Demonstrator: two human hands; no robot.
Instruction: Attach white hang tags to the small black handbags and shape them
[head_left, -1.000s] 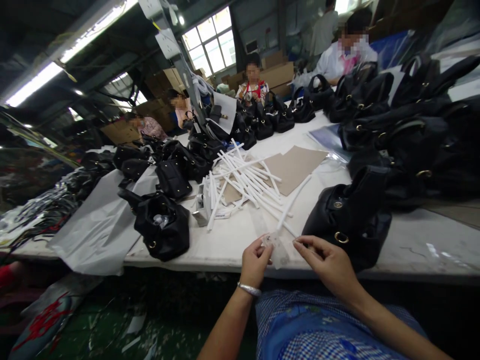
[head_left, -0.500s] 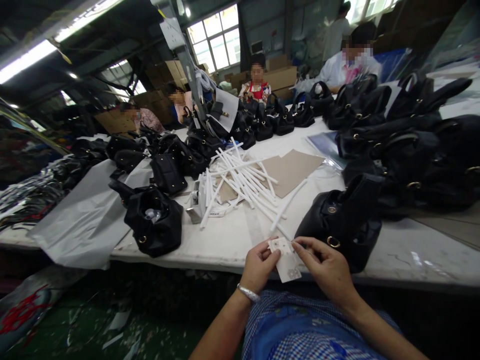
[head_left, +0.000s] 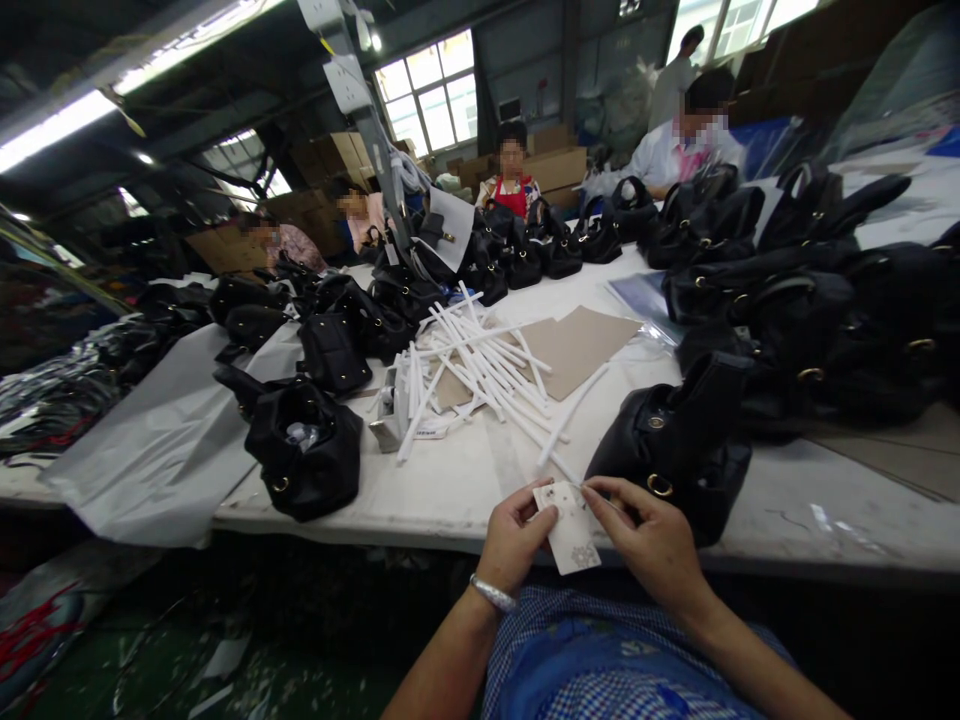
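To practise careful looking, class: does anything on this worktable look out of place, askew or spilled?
The white sticks lie scattered criss-cross over the cardboard sheet, not bundled. A grey sheet droops off the table edge. Left hand and right hand pinch a white card.

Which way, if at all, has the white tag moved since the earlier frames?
Yes. The white tag has come toward the person: earlier it sat over the table, now its lower half hangs past the table's front edge.
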